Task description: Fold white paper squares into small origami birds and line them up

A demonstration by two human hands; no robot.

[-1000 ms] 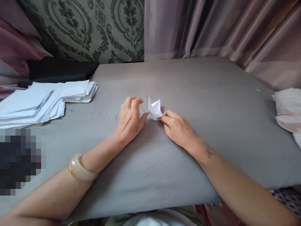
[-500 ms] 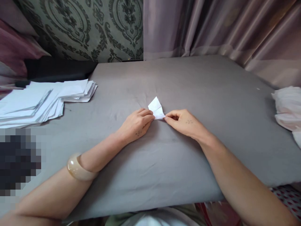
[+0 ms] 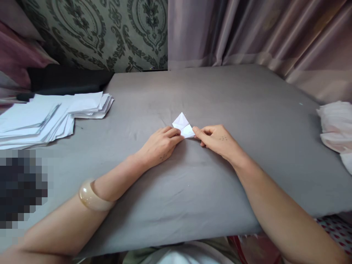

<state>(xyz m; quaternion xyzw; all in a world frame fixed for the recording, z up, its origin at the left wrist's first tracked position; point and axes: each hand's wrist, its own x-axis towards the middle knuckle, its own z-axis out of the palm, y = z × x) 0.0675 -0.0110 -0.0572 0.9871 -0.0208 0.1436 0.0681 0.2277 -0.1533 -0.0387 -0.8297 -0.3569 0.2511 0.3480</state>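
A small piece of folded white paper (image 3: 184, 124) lies at the middle of the grey-covered surface, its pointed tip facing away from me and creases crossing it. My left hand (image 3: 165, 143) grips the paper's near left edge, fingers closed over that corner and hiding it. On the other side, my right hand (image 3: 213, 138) pinches the near right corner between thumb and fingers. A pale bangle (image 3: 93, 196) circles my left forearm.
Stacks of white paper sheets (image 3: 35, 117) lie at the left, beside a black item (image 3: 71, 80). White crumpled cloth or paper (image 3: 337, 126) sits at the right edge. Grey cloth (image 3: 220, 91) covers the surface, with curtains (image 3: 247, 33) behind it.
My right hand has shifted its grip, thumb now on top of the paper's right corner. That corner has swung outward and lies flatter. My left hand has moved slightly to the right.
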